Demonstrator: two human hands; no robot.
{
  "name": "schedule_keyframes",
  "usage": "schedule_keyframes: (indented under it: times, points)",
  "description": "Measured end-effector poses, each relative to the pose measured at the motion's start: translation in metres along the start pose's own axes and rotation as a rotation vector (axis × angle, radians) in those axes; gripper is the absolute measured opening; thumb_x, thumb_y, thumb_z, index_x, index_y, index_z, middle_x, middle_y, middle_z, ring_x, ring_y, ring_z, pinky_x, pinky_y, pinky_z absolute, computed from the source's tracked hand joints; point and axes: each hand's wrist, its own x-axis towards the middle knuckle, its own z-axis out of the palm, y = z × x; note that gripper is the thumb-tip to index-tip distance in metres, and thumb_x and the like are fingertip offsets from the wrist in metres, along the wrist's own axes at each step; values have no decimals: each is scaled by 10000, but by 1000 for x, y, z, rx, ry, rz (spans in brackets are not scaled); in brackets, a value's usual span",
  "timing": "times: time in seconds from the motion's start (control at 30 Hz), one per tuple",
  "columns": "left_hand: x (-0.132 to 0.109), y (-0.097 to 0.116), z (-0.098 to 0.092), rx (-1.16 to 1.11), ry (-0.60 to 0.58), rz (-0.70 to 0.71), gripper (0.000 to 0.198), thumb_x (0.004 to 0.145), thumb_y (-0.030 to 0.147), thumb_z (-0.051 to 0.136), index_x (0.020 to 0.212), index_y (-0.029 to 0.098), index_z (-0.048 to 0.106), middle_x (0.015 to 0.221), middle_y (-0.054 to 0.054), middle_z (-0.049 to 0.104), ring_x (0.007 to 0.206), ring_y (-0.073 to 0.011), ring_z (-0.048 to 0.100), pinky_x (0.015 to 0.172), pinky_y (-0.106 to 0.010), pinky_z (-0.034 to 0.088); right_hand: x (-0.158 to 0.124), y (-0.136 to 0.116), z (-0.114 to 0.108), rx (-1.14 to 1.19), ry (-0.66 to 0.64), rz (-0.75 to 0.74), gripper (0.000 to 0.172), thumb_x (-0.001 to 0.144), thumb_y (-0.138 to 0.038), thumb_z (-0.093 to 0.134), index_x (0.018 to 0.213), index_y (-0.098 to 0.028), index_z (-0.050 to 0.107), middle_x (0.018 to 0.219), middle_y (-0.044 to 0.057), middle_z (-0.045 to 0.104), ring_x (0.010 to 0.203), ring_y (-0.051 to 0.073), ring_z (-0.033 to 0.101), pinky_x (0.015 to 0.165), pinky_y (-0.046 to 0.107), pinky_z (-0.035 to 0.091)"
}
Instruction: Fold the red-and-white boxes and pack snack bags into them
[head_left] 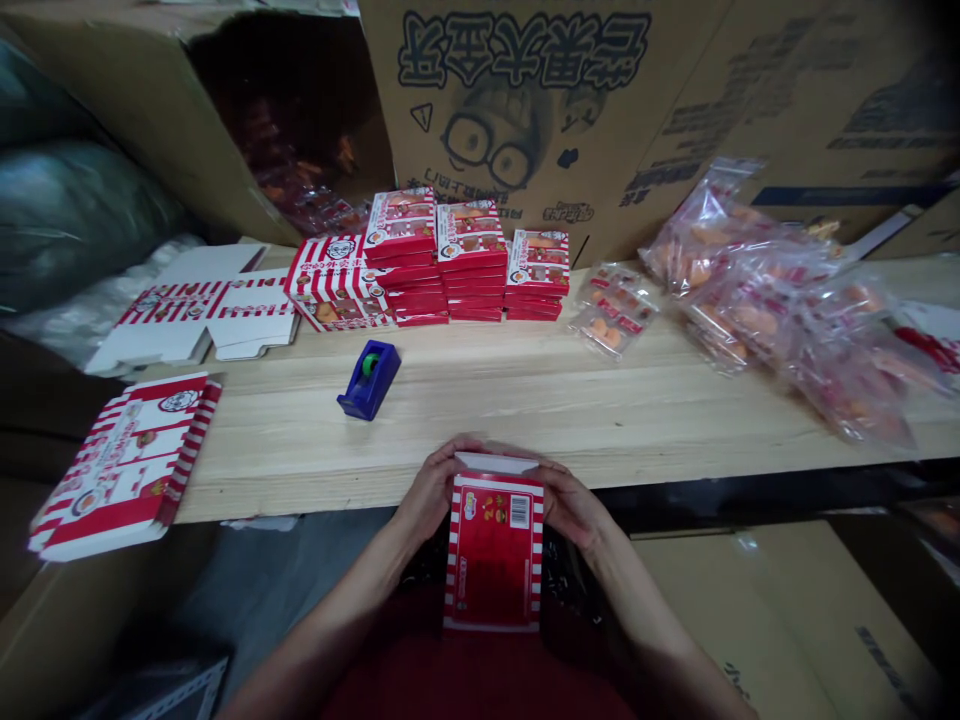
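Observation:
Between my two hands is a red and white striped carton (495, 560), its printed side with a barcode facing up. A white flap stands out at its far end. My left hand (439, 485) grips the far left corner, and my right hand (571, 500) grips the far right corner. Some of the fingers are hidden behind the flap. Beyond the hands, a blue tape dispenser (370, 380) with a green core sits on the wooden table (480, 400). Further back stand stacks of filled red and white boxes (471, 260).
Flattened striped cartons lie at the left, one pile (127, 460) at the table's front edge. Clear bags of orange pieces (772, 300) are heaped at the right, with smaller packets (613, 310) beside them. Large cardboard boxes (525, 130) line the back.

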Motion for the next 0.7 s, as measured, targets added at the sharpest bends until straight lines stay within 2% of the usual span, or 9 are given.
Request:
schedule_keyframes:
  times: [0.1,0.2,0.3,0.4,0.57,0.7]
  points:
    - [3,2,-9,118,-56,-13,250,779,153,654,987,171,792,1063,-98,786,893,-227,726,779,-316,542,-7,6,-2,126,28,47,320,884,-467,714,1176,-344,759,1226,42,768,1199,326,679,1003,490,567]
    - [3,5,-19,292,-153,38,245,878,261,665,1071,197,802,1155,-96,780,1024,-248,722,916,-362,537,-6,12,-5,300,4,126,271,876,-454,720,1081,-298,807,1207,68,784,1165,318,705,1037,504,543]
    - [2,8,-24,416,-198,94,279,928,342,653,1133,214,794,1185,-84,778,1104,-263,707,1007,-396,513,-5,18,-11,307,-62,130,265,916,-416,694,1125,-298,805,1256,57,770,1261,301,661,1127,491,468]
    - [4,11,-23,447,-235,108,302,946,355,637,1163,208,786,1203,-83,775,1135,-276,698,1037,-410,504,-8,24,-17,322,-86,123,285,942,-415,662,1169,-299,790,1298,53,751,1315,289,624,1174,474,416]
    - [2,17,-21,449,-311,75,325,982,333,584,1223,214,766,1285,-81,743,1214,-283,666,1089,-409,469,-12,32,-21,345,-66,121,272,927,-428,694,1149,-305,792,1308,61,741,1296,293,632,1151,471,432]
    - [-3,24,-24,529,-390,117,343,991,322,571,1275,237,745,1357,-77,708,1279,-287,632,1133,-422,435,-15,32,-21,356,-89,114,270,926,-445,697,1142,-315,794,1354,56,717,1316,297,615,1142,474,443]
